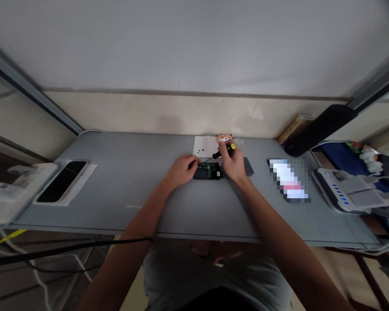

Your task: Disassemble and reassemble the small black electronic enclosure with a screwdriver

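Note:
A small opened black device with a green circuit board [209, 171] lies on the grey desk. My left hand [182, 169] is curled at its left end, thumb and fingertips closed on the upper left corner. In my right hand [234, 165] is a screwdriver [231, 147] with a black and yellow handle, tilted, its thin shaft reaching left to the board's upper edge near my left fingertips. Where exactly the tip rests is too small to tell. Behind the device, several tiny dark screws [199, 151] lie on a white paper [201, 142].
An orange and white figure [224, 138] sits behind my right hand, and a dark flat box [248, 166] beside it. Phones lie left [62, 181] and right [288, 181]. Power strips [340, 190] and a black cylinder [320, 129] stand at the sides. A black cable [68, 247] crosses lower left.

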`<state>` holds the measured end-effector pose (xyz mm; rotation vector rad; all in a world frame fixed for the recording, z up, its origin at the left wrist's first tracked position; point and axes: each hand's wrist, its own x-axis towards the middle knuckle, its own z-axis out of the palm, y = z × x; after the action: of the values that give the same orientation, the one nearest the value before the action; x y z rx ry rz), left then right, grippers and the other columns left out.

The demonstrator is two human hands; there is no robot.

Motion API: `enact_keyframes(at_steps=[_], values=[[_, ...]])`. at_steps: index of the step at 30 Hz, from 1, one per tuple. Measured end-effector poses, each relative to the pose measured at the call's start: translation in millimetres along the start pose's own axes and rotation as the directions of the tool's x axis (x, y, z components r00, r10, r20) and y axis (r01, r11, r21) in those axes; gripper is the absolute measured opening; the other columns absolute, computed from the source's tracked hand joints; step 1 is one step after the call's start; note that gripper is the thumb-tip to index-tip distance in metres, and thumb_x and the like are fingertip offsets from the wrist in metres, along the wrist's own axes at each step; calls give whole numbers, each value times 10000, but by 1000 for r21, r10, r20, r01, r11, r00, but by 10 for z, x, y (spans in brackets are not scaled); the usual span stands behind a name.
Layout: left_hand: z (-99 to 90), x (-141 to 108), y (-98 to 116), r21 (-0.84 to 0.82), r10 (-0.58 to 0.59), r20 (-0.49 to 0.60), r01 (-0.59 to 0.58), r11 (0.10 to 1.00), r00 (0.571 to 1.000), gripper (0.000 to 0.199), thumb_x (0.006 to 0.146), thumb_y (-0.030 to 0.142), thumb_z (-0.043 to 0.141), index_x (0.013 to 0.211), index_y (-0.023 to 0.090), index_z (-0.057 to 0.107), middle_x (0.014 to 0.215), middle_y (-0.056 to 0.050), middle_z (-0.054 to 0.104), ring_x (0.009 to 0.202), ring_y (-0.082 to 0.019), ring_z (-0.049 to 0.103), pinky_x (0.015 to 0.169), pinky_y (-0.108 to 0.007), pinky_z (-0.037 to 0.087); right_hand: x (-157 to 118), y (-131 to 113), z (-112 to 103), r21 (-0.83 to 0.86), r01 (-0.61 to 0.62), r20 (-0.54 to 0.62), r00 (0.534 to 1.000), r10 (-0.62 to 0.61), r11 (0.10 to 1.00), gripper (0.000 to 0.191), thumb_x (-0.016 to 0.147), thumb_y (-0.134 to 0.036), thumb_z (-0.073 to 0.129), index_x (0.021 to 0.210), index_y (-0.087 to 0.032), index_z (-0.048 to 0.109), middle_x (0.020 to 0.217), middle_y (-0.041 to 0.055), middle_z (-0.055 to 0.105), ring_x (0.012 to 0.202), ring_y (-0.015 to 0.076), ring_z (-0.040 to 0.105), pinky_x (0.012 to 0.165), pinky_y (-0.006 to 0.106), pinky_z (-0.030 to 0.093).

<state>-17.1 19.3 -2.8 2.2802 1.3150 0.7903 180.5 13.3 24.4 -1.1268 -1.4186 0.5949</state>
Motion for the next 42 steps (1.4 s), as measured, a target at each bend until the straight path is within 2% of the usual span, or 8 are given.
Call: enact_keyframes(at_steps=[8,12,19,23,28,33,39,42], values=[[-22,-7,20,-53,23,2,-23,998,1000,257,989,186,447,960,216,701,971,-47,753,929,-201,692,939,-366,534,282,-135,180,-41,56,44,998,-54,998,391,895,-476,640,638,-243,458,621,-36,472,645,139,464,657,299,419],[-22,-6,19,-66,33,-12,-33,997,999,258,982,174,446,948,212,699,985,-49,755,944,-201,694,955,-368,528,430,-151,385,273,-71,164,986,26,959,326,837,-556,699,905,-245,628,766,-19,605,702,133,556,686,298,492],[-6,-4,2,-74,36,-17,-37,997,999,249,973,172,457,944,211,701,985,-56,754,961,-208,698,955,-368,531,323,-150,550,498,-156,148,984,94,853,540,803,-772,630,976,-260,618,552,-109,319,462,89,290,449,247,310],[-7,-7,3,-61,22,-15,-23,998,1000,255,980,172,450,941,212,699,982,-55,748,965,-209,693,960,-369,527,264,-210,553,521,-167,212,975,62,837,577,898,-783,461,1081,-267,645,598,-76,379,497,108,388,489,262,377],[-2,-2,-8,-26,31,-11,-31,999,999,249,983,167,452,946,211,695,980,-57,740,961,-213,684,945,-375,526,250,-205,470,462,-138,222,974,36,876,513,761,-736,703,916,-260,590,813,-32,601,665,113,621,633,275,510],[-19,-12,-10,2,23,19,-23,1000,1000,259,980,165,448,993,205,703,1001,-67,736,960,-217,679,943,-380,525,275,-121,388,396,-95,168,985,30,913,581,739,-720,738,813,-280,365,623,-100,505,492,88,518,511,252,442],[-44,-14,-5,-8,-30,51,31,999,998,353,945,104,403,1059,211,719,1082,-65,733,1048,-220,669,1017,-395,510,294,-78,365,449,-114,143,988,55,886,572,884,-828,406,1018,-288,536,657,-59,487,571,121,553,572,282,481],[-51,-12,-9,-4,-33,63,33,999,997,357,944,113,408,1075,217,724,1084,-60,729,1052,-219,666,1024,-390,511,294,-80,353,488,-150,129,987,99,860,535,811,-797,591,891,-272,527,845,-9,620,730,132,651,676,292,538]])
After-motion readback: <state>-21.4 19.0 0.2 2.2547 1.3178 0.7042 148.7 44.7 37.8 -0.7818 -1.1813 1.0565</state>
